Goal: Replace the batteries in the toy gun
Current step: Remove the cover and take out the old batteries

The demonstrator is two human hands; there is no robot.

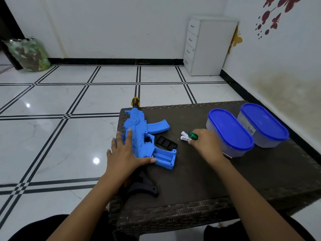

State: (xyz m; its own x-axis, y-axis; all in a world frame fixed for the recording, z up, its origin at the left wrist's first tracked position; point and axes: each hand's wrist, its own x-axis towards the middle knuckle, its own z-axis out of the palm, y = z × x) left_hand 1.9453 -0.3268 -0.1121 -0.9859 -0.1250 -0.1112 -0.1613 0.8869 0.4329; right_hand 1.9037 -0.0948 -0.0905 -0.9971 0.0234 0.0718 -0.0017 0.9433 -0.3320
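Reaching for batteries [185, 136], right hand [206, 143] pinches a screwdriver [193, 136]; left hand [124, 153], spread flat, pins the toy gun [139, 129]. That tiny loose screw [178, 139] could easily get knocked away.

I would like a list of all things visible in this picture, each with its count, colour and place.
toy gun: 1, blue with black stock and yellow-black muzzle, left part of table, grip compartment open
cover: 1, black, on table right of the gun
batteries: 2 visible, white, on table by the right hand
screwdriver: 1, green handle, at the right hand
tubs: 2, clear with blue lids, right part of table
table: 1, dark brown woven
drawer unit: 1, white, far corner
bag: 1, greenish, floor at far left
left hand: flat on the gun
right hand: at the screwdriver; grip hidden
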